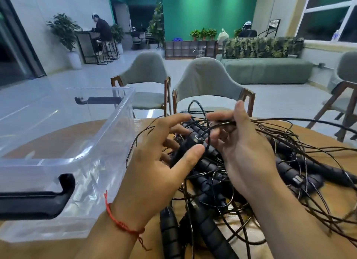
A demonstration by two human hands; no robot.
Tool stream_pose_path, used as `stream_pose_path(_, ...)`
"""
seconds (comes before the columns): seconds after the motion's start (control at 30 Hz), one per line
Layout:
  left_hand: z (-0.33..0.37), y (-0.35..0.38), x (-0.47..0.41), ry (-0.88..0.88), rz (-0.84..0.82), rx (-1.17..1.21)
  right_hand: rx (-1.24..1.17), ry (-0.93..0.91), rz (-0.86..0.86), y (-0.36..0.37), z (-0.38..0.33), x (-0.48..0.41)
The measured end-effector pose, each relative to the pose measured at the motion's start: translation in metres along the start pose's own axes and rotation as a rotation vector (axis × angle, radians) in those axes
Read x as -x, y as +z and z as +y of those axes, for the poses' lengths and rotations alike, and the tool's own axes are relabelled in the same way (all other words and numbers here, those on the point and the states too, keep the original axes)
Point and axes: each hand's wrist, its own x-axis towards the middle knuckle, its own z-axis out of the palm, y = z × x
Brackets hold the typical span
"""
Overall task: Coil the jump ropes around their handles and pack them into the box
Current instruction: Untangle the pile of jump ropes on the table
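black ropes (pixel 286 143), clear box (pixel 108 135), seemingly tan table (pixel 58 135).

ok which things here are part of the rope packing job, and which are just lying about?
Job:
- tangled jump ropes
- handle, gripped by the left hand
- cord, pinched by the right hand
- clear box

Just around:
- table
- chairs
- sofa
- potted plant
- red wrist string
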Motion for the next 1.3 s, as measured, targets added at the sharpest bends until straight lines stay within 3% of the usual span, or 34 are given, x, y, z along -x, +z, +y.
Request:
stream_pose_path(0.13, 0.008, -0.001, -0.002, 0.009, -0.204, 0.025, 0.027, 0.020, -0.026, -0.001, 0.005, -0.002)
stream_pose_path(0.3, 0.006, -0.004, -0.004, -0.118, -0.276, 0.139, 0.045, -0.001, -0.098, -0.001, 0.010, -0.004)
stream_pose_path(0.47, 0.006, -0.009, -0.011, -0.184, 0.083, 0.111, -0.009, 0.029, -0.090, -0.001, 0.007, -0.004)
stream_pose_path(0.57, -0.006, -0.016, -0.013, -0.195, 0.251, -0.051, -0.056, 0.041, -0.028, -0.003, 0.003, -0.005)
stream_pose_path(0.73, -0.033, -0.020, -0.014, -0.203, 0.212, -0.761, -0.193, 0.024, 0.062, -0.011, 0.000, -0.011)
stream_pose_path(0.87, -0.028, -0.014, -0.012, -0.190, 0.025, -0.883, -0.201, 0.057, 0.056, -0.012, 0.002, -0.014)
stream_pose_path(1.0, -0.027, -0.014, -0.009, -0.267, 0.000, -0.881, -0.215, 0.151, 0.045, -0.012, -0.001, -0.013)
stream_pose_path(1.07, -0.026, -0.013, -0.010, -0.213, 0.040, -0.887, -0.162, 0.189, 0.059, -0.012, -0.002, -0.014)
stream_pose_path(1.13, -0.027, -0.010, -0.011, -0.048, 0.031, -0.878, -0.088, 0.194, 0.070, -0.013, 0.000, -0.016)
stream_pose_path(1.23, -0.033, 0.002, -0.010, 0.217, -0.124, -0.759, -0.037, 0.182, 0.034, -0.012, 0.002, -0.016)
stream_pose_path(1.3, -0.039, 0.010, -0.007, 0.246, -0.210, -0.704, -0.031, 0.180, 0.020, -0.010, 0.002, -0.015)
